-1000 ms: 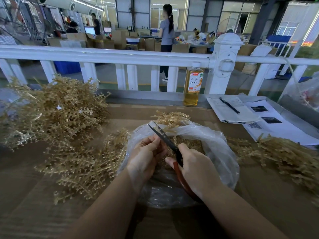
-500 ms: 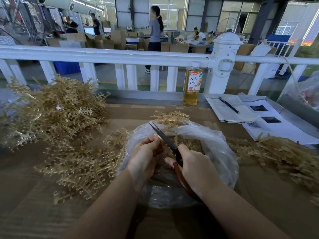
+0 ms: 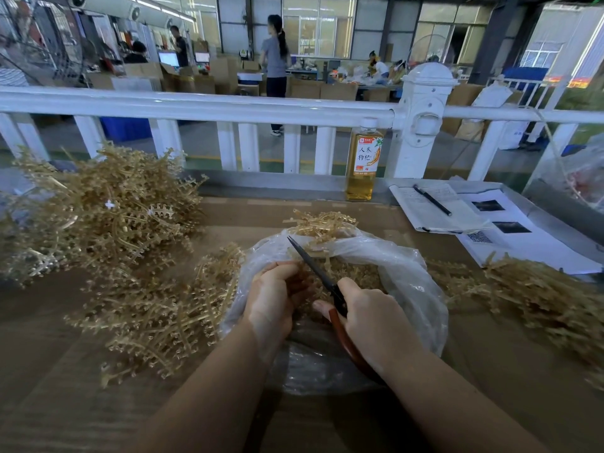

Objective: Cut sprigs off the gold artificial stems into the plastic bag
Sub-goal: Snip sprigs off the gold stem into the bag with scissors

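The clear plastic bag (image 3: pixel 405 282) lies open, holding cut gold sprigs (image 3: pixel 359 273). Since a second ago the scissors (image 3: pixel 313 269) have closed their blades. The right hand (image 3: pixel 376 318) grips their red handles; the left hand (image 3: pixel 277 295) pinches a gold stem (image 3: pixel 318 228) over the bag, beside the blades.

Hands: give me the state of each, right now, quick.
Left hand: fingers curled round a gold stem over the bag.
Right hand: grips the scissors, blades together.
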`<state>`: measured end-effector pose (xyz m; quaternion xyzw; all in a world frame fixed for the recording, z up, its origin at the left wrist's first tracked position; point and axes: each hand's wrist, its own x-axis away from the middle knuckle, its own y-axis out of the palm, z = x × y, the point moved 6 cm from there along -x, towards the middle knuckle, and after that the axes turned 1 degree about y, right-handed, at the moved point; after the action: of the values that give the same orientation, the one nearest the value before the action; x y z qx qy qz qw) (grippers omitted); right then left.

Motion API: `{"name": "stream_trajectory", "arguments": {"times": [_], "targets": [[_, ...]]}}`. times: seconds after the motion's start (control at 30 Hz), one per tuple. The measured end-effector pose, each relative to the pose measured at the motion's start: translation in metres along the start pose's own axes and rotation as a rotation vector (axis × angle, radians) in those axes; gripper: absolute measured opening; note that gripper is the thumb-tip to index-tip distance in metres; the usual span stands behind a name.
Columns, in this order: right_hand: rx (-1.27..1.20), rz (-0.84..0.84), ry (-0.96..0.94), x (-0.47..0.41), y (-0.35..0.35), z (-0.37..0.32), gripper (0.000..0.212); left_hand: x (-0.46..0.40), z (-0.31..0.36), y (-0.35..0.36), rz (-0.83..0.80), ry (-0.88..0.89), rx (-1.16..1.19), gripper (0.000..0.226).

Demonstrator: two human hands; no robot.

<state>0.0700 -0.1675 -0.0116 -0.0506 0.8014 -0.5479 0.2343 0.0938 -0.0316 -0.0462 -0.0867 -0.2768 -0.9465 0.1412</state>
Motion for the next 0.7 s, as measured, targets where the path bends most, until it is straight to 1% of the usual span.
{"name": "stream_trajectory", "arguments": {"times": [0.13, 0.23, 0.33, 0.5, 0.57, 0.63, 0.7], "targets": [[-0.002, -0.006, 0.008, 0.000, -0.001, 0.000, 0.038, 0.001, 0.000, 0.000, 0.040, 0.005, 0.023, 0.013], [-0.086, 0.065, 0.025, 0.001, -0.009, 0.001, 0.038, 0.002, 0.001, -0.002, 0.014, 0.009, 0.045, 0.008], [-0.170, 0.149, 0.049, 0.000, -0.018, 0.001, 0.030, 0.002, 0.004, -0.001, -0.004, 0.029, 0.058, 0.007], [-0.331, 0.225, 0.067, -0.005, -0.026, -0.002, 0.020, 0.004, 0.011, 0.005, -0.020, 0.044, 0.079, 0.012], [-0.400, 0.231, 0.067, -0.008, -0.027, -0.004, 0.018, 0.008, 0.016, 0.009, -0.063, 0.054, 0.087, 0.013], [-0.455, 0.219, 0.075, -0.012, -0.028, -0.007, 0.016, 0.014, 0.018, 0.017, -0.155, 0.051, 0.102, 0.012], [-0.457, 0.212, 0.078, -0.016, -0.028, -0.009, 0.017, 0.021, 0.017, 0.026, -0.251, 0.041, 0.090, 0.011]]}}
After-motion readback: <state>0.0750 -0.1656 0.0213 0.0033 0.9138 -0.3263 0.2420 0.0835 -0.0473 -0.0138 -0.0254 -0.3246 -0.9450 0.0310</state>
